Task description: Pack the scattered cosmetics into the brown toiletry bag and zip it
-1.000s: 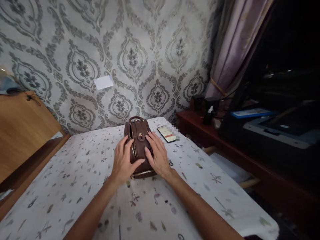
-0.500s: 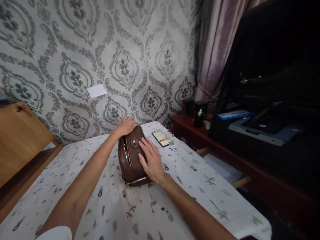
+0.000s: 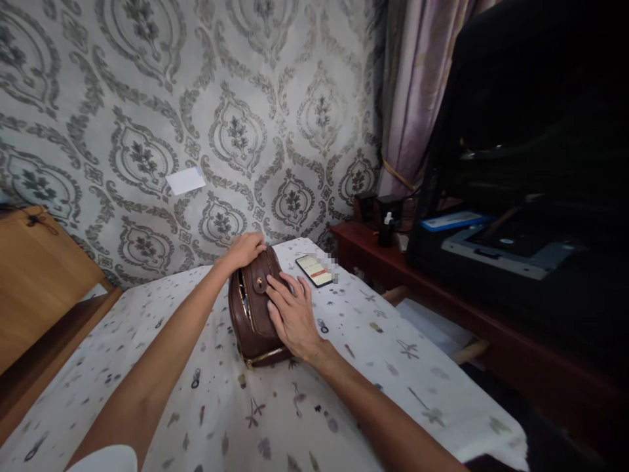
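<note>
A brown leather bag (image 3: 255,308) lies on the patterned white sheet, its round metal clasp facing up. On its left side a gold zipper gapes partly apart, and another zipper runs along the near edge. My left hand (image 3: 248,249) is closed at the far end of the bag; what its fingertips pinch is too small to make out. My right hand (image 3: 295,318) rests on the bag's right side with fingers spread, fingertips close to the clasp. Right of the bag lies a phone (image 3: 314,271) with a lit screen.
Patterned wallpaper rises behind, with a white card (image 3: 185,181) on it. At the left stands a wooden board (image 3: 44,275). To the right are a dark red table (image 3: 361,244), a small dark bottle (image 3: 386,231), a large black screen (image 3: 515,144) and a purple curtain (image 3: 415,85).
The view has shifted slightly. My right hand's fingers have moved a little over the bag toward the clasp, now more bent. My left hand stays at the far end, its fingers more curled.
</note>
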{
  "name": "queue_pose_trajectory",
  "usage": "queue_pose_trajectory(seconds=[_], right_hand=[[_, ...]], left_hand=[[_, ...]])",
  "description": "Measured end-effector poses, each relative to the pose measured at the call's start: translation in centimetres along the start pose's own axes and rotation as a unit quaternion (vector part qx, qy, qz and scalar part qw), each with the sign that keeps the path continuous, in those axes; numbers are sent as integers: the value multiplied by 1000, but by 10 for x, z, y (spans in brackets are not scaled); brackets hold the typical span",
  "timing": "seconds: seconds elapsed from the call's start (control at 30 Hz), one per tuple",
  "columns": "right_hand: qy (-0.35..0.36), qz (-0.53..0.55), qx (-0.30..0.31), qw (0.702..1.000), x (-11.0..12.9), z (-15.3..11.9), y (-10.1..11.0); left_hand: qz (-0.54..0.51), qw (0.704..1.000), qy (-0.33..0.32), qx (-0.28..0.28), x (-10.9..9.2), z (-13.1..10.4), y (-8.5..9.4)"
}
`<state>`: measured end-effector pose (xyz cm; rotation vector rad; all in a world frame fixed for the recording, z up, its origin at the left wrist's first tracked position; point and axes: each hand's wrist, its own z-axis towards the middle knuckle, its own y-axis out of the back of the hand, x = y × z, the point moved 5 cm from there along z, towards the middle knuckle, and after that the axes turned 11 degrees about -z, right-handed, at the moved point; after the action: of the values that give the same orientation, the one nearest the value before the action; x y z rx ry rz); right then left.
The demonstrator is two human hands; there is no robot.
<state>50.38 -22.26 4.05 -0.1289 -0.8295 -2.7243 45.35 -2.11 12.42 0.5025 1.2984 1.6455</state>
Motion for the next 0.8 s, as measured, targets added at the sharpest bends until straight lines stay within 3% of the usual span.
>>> queue_pose_trajectory(seconds=[0.5,0.8], right_hand=[[16,12,-8,1000,-1,0,-3],[17,-4,-2,1000,-2,0,-5]], left_hand=[[30,999,14,-6,-10,-1,-2],[-45,999,-10,-16,-24,-10,5]])
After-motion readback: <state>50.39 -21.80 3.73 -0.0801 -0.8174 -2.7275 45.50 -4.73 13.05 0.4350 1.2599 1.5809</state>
